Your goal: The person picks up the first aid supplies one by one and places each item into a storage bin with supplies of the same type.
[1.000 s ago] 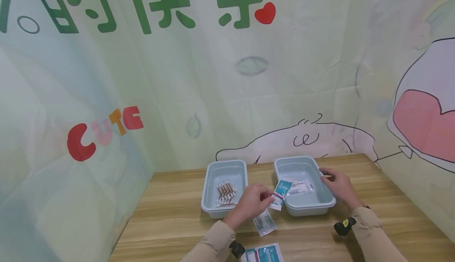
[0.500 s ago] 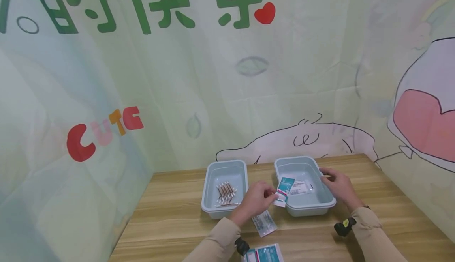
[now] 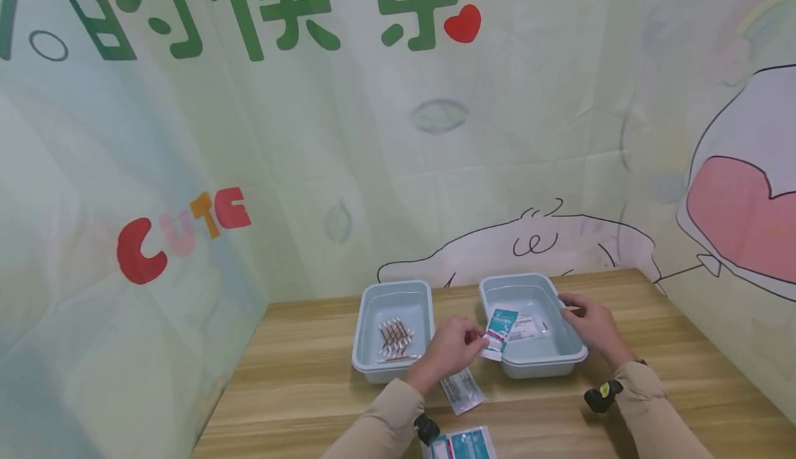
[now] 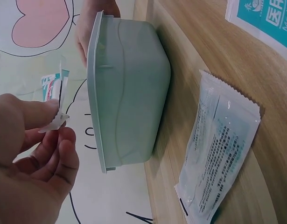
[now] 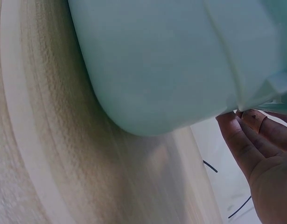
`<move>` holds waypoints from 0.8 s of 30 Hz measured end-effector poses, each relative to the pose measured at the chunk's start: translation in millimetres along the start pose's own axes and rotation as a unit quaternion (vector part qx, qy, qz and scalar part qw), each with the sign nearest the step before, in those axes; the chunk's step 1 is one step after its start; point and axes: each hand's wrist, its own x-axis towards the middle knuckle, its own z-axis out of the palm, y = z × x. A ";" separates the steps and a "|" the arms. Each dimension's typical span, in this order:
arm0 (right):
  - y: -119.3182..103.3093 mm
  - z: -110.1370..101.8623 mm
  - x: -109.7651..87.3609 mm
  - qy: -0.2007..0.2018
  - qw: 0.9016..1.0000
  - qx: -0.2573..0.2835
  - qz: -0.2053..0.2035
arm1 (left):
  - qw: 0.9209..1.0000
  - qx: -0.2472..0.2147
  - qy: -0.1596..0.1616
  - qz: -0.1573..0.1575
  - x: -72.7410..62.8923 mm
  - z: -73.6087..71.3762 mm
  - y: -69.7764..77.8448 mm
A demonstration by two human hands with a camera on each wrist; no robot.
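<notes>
In the head view, my left hand (image 3: 449,350) pinches a teal-and-white sachet (image 3: 499,331) by its lower end between thumb and fingers. The sachet is tilted over the near left edge of the right pale-blue plastic tub (image 3: 544,368). From the left wrist view, the sachet (image 4: 53,88) is seen nearly edge-on, apart from the tub wall (image 4: 134,93). My right hand (image 3: 593,328) holds that tub's right rim, thumb and fingers meeting at the rim in the right wrist view. Inside the tub lies a white printed packet (image 3: 526,329).
A matching tub (image 3: 390,375) on the left holds several brown-stemmed cotton swabs (image 3: 395,336). Between the tubs and nearer me, a clear printed packet (image 3: 463,391) lies on the wooden table (image 3: 298,376). More teal packets (image 3: 469,444) lie at the front. A printed cloth backdrop stands behind.
My left hand has shifted slightly right and up with the sachet, which now reaches a little farther over the right tub. The right hand and both tubs have stayed put.
</notes>
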 end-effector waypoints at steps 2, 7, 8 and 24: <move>-0.1 0.2 -0.1 0.000 1.000 -0.001 0.001 | 1.000 -0.001 0.000 -0.005 1.2 0.6 0.8; -0.1 0.8 0.1 0.001 1.000 -0.002 0.004 | 1.000 0.005 0.009 -0.016 4.8 1.9 5.3; 0.1 0.9 0.2 0.001 1.000 -0.003 0.004 | 1.000 0.011 0.015 -0.016 5.8 2.8 6.3; -1.6 0.7 -1.4 0.005 1.000 -0.015 -0.002 | 0.999 0.027 0.004 -0.042 9.4 9.2 25.0</move>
